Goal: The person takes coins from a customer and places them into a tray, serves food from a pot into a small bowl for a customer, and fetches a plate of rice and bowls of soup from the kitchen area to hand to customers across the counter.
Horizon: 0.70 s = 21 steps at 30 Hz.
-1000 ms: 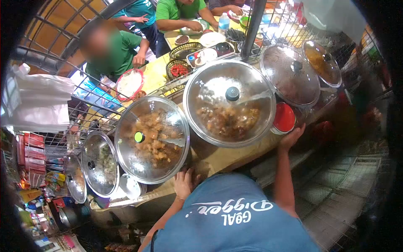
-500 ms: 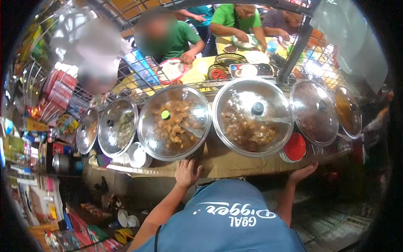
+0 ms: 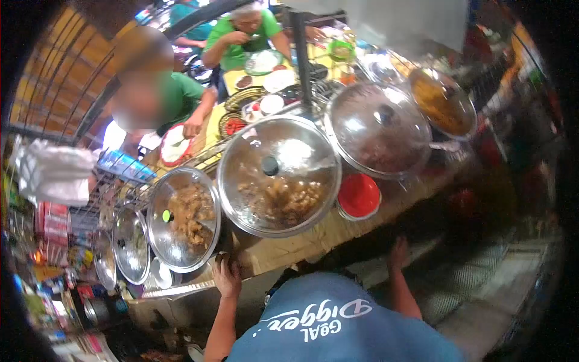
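My left hand rests on the front edge of the cardboard-covered counter, its fingers apart and holding nothing. Below the counter edge at right, my right hand hangs slightly blurred, fingers stretched out and nothing visible in it. Closest to my left hand is a food pan under a glass lid with a green knob. A larger glass lid with a black knob covers brown stewed food in the middle. Beside it stands a red-topped round container.
More glass-lidded pans stand in the row, one of dark food and one of yellow food. A wire grille fronts the counter. Behind it, people in green shirts sit at a yellow table with plates.
The view has turned to the right, so the pans appear shifted left and tilted. My right hand has dropped off the counter edge; my left stays on it. A diner's hand has risen toward the mouth.
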Each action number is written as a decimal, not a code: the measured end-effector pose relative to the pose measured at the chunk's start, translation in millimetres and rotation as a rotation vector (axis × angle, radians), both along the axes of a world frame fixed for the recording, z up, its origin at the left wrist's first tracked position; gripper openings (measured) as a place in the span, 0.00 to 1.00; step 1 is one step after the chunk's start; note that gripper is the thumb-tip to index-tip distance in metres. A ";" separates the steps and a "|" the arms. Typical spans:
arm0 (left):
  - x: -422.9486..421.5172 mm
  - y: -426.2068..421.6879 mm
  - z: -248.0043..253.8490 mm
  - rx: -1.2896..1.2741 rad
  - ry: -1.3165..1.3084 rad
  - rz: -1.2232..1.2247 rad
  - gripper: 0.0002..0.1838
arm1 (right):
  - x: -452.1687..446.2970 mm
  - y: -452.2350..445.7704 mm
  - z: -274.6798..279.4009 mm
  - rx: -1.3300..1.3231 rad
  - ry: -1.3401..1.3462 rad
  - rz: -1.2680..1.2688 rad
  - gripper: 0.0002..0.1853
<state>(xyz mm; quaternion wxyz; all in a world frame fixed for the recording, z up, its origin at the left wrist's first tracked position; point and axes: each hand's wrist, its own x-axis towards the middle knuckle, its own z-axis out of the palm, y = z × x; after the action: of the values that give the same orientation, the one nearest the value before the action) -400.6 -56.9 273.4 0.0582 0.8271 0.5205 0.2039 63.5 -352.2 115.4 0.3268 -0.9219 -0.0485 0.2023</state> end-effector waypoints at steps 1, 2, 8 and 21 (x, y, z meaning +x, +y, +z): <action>0.4 1.5 2.9 -0.014 0.009 -0.030 0.19 | -12.3 -24.2 -20.1 -0.214 0.239 0.073 0.28; 0.0 -0.2 4.4 -0.053 0.003 -0.021 0.19 | -27.2 -61.1 -64.7 -0.343 0.346 0.191 0.29; -15.4 -4.9 -7.3 -0.162 0.110 0.069 0.28 | -134.2 -150.2 -143.1 -0.415 0.736 0.359 0.31; 87.0 -5.8 35.4 -0.384 -0.230 -0.947 0.25 | -205.7 -5.2 79.1 0.788 0.429 -0.610 0.32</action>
<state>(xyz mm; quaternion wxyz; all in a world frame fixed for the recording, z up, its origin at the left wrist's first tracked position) -313.6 -62.7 308.9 0.3514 0.9185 0.1079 0.1456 -142.2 -357.4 194.5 0.6942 -0.6398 0.2171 0.2482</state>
